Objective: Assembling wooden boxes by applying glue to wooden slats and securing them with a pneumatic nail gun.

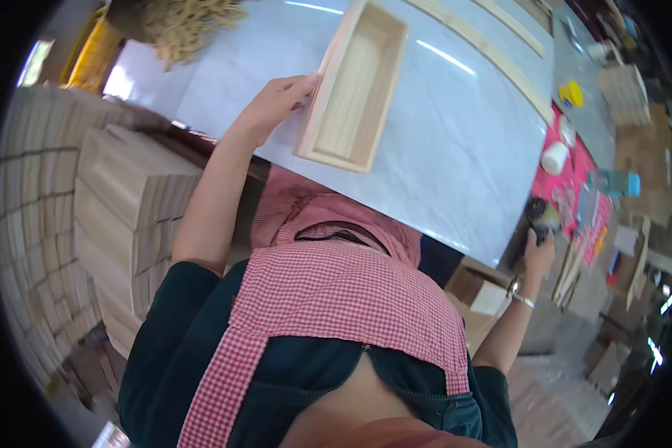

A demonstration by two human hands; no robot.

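A long, open-topped wooden box [351, 97] of pale wood lies at an angle near the front edge of the white marbled table [440, 149]. Against the box's left wall, my left hand [282, 104] is closed, its fingertips at the outer side and upper edge. Away to the right, beyond the table's corner, my right hand [539, 254] is wrapped round a dark tool with a rounded end [543, 215]. The tool's exact kind is too small and blurred to tell. A bracelet circles the right wrist.
Pale wooden strips [493, 52] lie at the table's far right. Curly shavings [190, 30] are heaped at the far left. Stacked wooden pieces [138, 187] stand to my left. A pink cloth [567, 179] at the right carries a white bottle [555, 158] and other small items.
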